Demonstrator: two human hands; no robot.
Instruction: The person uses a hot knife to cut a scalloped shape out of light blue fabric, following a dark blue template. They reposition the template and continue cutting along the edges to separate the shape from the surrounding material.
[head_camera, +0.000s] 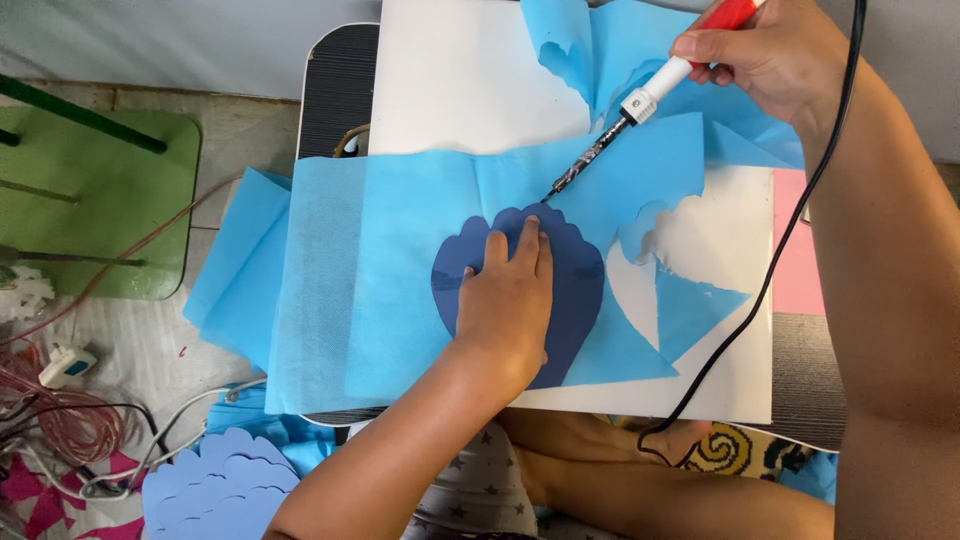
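We see our left hand (507, 296) lying flat, fingers spread, pressing a dark blue scalloped template (575, 300) down on a sheet of light blue fabric (400, 290). The template sits near the middle of the white board (460, 80) that covers the tabletop, a little toward the near edge. Our right hand (765, 55), at the far right corner, has its grip closed around the red handle of a soldering iron (640, 105); the iron slants down toward the template, and its dark tip touches the fabric just at the template's far scalloped edge. A black cord (790, 230) runs from the iron along our right forearm, over the board's right part and off the near edge.

More light blue fabric with cut-out gaps (680, 235) lies to the right of the template, white board showing through the holes (the edges there look wavy). A pink sheet (795, 260) peeks out at the right edge. Off the near left corner, a stack of pale blue scalloped pieces (220, 485) rests on the floor, beside tangled wires (60, 420) and a green stool (100, 200).
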